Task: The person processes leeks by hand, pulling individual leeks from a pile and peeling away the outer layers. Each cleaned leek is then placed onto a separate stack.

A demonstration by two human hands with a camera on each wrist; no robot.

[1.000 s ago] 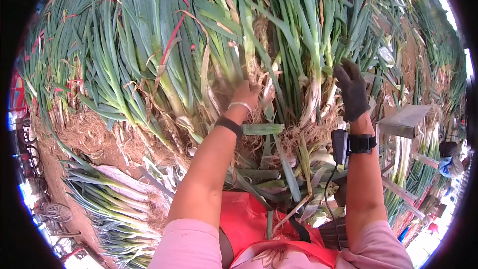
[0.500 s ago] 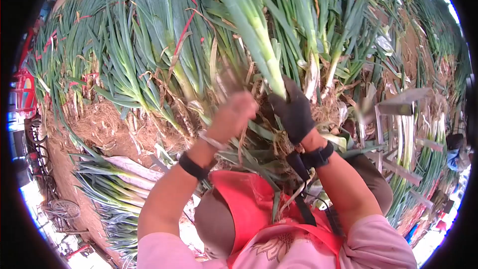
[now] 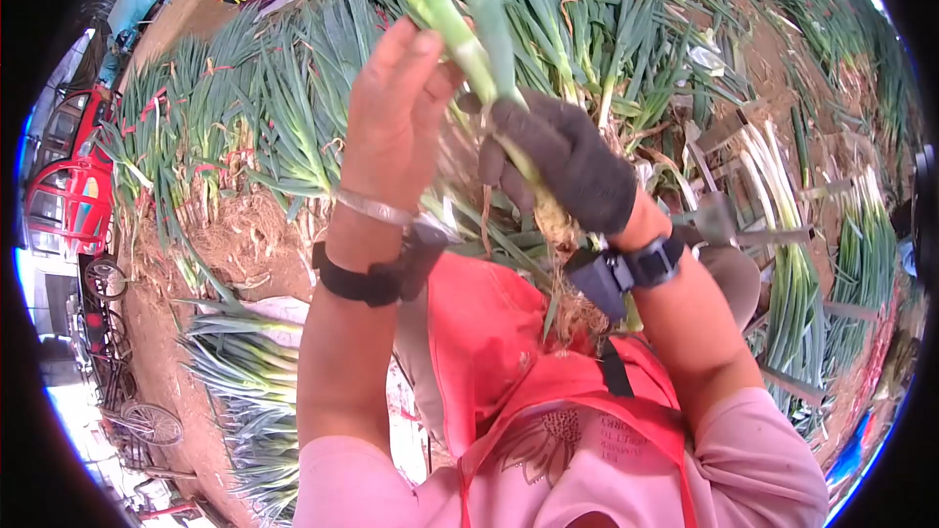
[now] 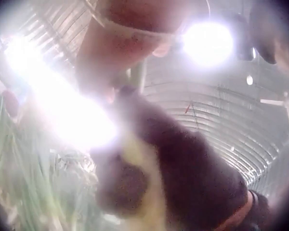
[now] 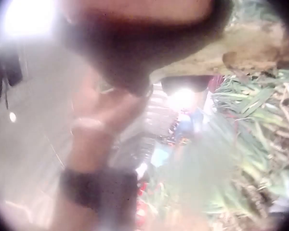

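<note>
In the head view a leek (image 3: 469, 54) slants across the middle, its green leaves up and its rooty base near the red apron. My gloved right hand (image 3: 572, 156) grips its pale shank, with the stained lower end (image 3: 556, 220) coming out below the glove. My bare left hand (image 3: 391, 122) is higher up, its fingers bent against the leek where the leaves fork. In the left wrist view the dark glove (image 4: 188, 163) is wrapped round the pale stalk. The right wrist view catches the left hand (image 5: 108, 103) beyond the glove, blurred.
Rows of leeks (image 3: 303, 117) with tangled roots lie across the ground ahead. Another pile of leeks (image 3: 245, 362) is at lower left. At right, cleaned leeks (image 3: 782, 225) rest by a metal frame (image 3: 773, 235). A red vehicle (image 3: 73, 196) stands at far left.
The right hand has reached into the pile, taken hold of a leek and brought it towards the body. The left hand has left the pile and risen to the leek's upper part.
</note>
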